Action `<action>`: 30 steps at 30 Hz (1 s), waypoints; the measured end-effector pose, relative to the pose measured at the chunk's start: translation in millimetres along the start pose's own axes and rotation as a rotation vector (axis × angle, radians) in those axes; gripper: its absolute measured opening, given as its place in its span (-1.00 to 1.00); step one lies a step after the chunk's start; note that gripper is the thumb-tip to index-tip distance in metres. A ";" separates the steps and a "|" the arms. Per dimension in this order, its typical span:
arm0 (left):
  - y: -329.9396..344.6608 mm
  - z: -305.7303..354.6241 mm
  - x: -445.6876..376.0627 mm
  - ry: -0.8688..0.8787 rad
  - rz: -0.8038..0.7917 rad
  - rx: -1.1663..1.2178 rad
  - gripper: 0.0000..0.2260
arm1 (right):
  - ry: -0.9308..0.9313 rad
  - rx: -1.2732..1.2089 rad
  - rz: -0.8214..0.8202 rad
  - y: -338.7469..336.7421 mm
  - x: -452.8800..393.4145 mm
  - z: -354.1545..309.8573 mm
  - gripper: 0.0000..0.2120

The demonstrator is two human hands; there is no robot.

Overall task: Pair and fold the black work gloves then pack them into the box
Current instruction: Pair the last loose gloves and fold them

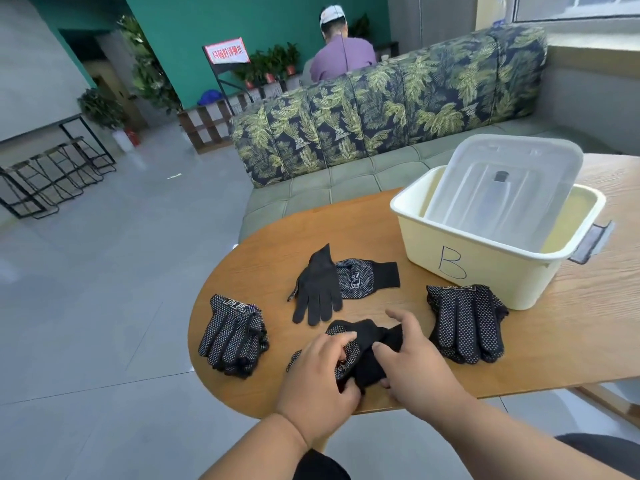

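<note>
my left hand (320, 377) and my right hand (412, 362) are both in the lower middle of the frame, curled around the same bundle of gloves (363, 351), which lies on the table (554, 341) near its front edge. the left fingers pinch the dotted side, and the right fingers and thumb grip the plain black part; i think i hold it so to keep the pair together while i fold it. to the left of my hands one stack of gloves (233, 336) waits, to the right another stack (465, 323), just beside the box. above my hands, two loose gloves (341, 280) lie crossed, not yet paired, i judge. the box (485, 268), marked b, stands at the right of the frame with its lid (502, 188) leaning inside, so it must come out before packing.
</note>
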State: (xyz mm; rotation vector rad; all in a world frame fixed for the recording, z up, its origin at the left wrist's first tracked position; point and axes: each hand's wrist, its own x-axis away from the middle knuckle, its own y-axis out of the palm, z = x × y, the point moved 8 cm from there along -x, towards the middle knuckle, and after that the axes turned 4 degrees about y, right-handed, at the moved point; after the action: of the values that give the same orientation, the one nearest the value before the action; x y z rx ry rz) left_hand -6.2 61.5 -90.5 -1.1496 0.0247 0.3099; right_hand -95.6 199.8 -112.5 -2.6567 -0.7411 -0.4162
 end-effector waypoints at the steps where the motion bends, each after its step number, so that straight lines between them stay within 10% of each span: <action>1: 0.5 1.1 -0.9 -0.006 0.004 -0.016 -0.45 | -0.010 0.039 0.007 -0.3 -1.1 0.0 -0.59; 14: -0.8 4.0 -22.1 -0.251 -0.061 -0.156 -0.51 | -0.003 0.002 0.042 -8.0 -9.5 3.7 -0.64; 22: -9.4 8.6 -22.1 -0.025 0.201 -0.132 -0.54 | 0.080 -0.194 0.004 -9.0 -6.7 6.0 -0.86; 30: 44.1 -0.8 -9.5 0.210 -0.037 -0.101 -0.59 | 0.148 -0.332 0.000 -13.2 -6.3 7.2 -0.64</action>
State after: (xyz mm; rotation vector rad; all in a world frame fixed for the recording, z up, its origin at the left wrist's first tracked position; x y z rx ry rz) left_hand -26.4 75.0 -128.5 -1.2774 0.1741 0.1580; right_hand -106.6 210.6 -117.9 -2.8869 -0.6764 -0.7873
